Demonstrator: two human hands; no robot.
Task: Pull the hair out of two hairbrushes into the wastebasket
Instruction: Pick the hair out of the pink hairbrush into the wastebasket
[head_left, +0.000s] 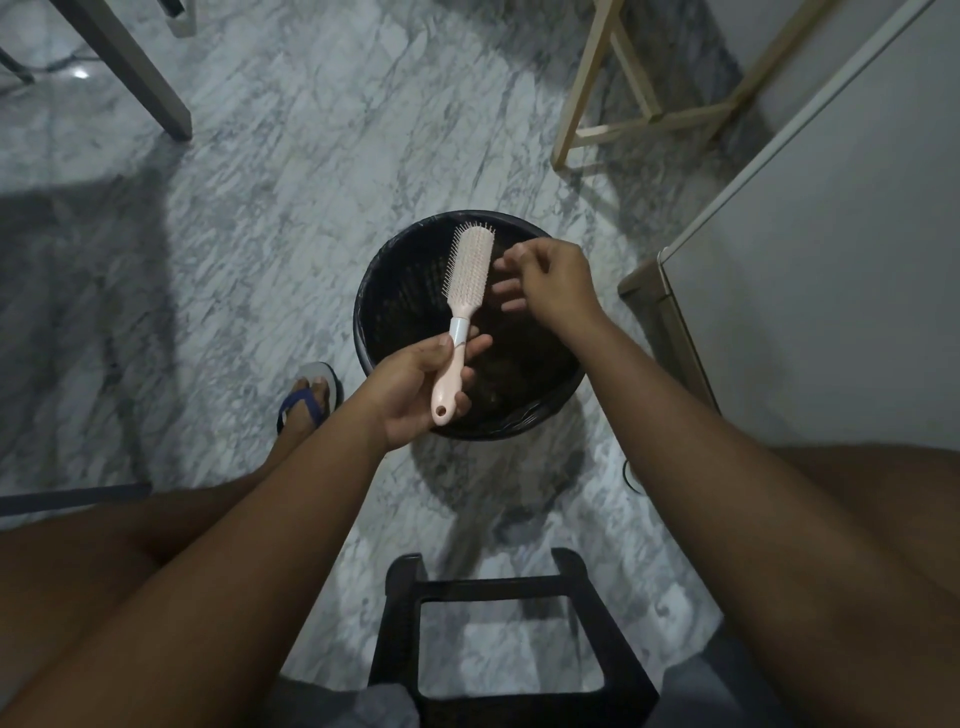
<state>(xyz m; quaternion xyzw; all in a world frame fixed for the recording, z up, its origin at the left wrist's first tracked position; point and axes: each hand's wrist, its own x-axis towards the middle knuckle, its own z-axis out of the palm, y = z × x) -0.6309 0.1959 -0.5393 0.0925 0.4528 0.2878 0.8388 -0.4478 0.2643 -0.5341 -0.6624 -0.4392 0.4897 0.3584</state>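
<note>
Black stool (498, 582) nearest, between the person's knees. Above it, left hand (410, 387) grips the handle of a pink hairbrush (465, 291), head tilted up and away, bristles facing left. Right hand (550, 283) just beside the brush head, fingers loosely spread, nothing visible in them. Both hang over the black wastebasket (400, 291). Sandalled foot (311, 395) left of it. Marble floor (260, 208); wooden frame (623, 67) farthest.

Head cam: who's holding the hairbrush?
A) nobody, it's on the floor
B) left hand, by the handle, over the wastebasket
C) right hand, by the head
B: the left hand grips the hairbrush by its handle above the wastebasket; the right hand is beside the brush head.
</note>
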